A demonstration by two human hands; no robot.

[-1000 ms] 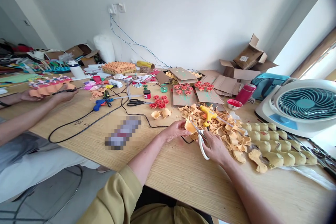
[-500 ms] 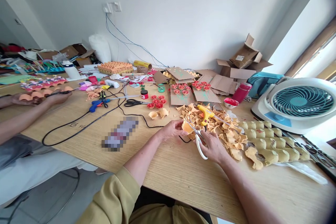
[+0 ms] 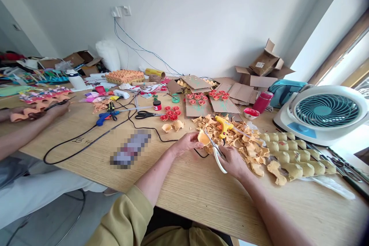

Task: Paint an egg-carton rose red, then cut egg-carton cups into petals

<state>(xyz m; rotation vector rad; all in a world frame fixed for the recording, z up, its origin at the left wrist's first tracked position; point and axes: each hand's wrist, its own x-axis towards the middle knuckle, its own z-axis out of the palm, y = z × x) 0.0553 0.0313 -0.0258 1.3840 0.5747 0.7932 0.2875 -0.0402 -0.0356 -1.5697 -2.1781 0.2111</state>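
Observation:
My left hand (image 3: 186,143) pinches a small orange egg-carton cup (image 3: 202,137) just above the wooden table (image 3: 201,196). My right hand (image 3: 234,160) grips white-handled scissors (image 3: 215,150), whose blades reach up to the cup's edge. A heap of orange carton scraps (image 3: 245,142) lies right behind both hands, with a yellow glue gun (image 3: 223,125) resting on it. Two cut cups (image 3: 172,126) sit to the left of my left hand.
A yellowish egg tray (image 3: 294,157) lies right of the scraps, a white fan (image 3: 323,113) behind it. Red paper roses (image 3: 170,113), black scissors (image 3: 145,114), a blue glue gun (image 3: 105,116) and black cables cross the middle. Another person's hands (image 3: 54,108) hold an orange carton strip at far left.
My hands keep their grip on the cup and scissors, shifting slightly. The person at the left has lowered the orange strip toward the table edge. The view has drifted a little.

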